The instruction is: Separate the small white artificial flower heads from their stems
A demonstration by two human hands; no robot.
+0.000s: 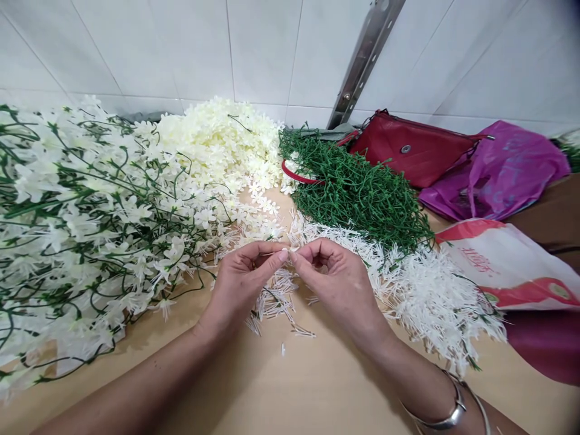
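My left hand (242, 279) and my right hand (342, 287) meet above the middle of the table. Thumbs and forefingers of both are pinched on a small white piece (291, 249), mostly covered by the fingertips; its exact kind is hard to tell. Below the hands lie loose white stamen pieces (277, 297) with thin prongs. Beyond them spreads a heap of creamy artificial blossoms (217, 136). Green plastic stems (357, 190) are piled behind my right hand, and a larger mound of white stamens (437, 296) lies to its right.
Artificial flowers with green stems and white blossoms (90, 223) fill the left side. At the right are a red handbag (408, 145), a purple plastic bag (516, 166) and a red-and-white bag (512, 260). A metal upright (362, 60) stands against the tiled wall (190, 48).
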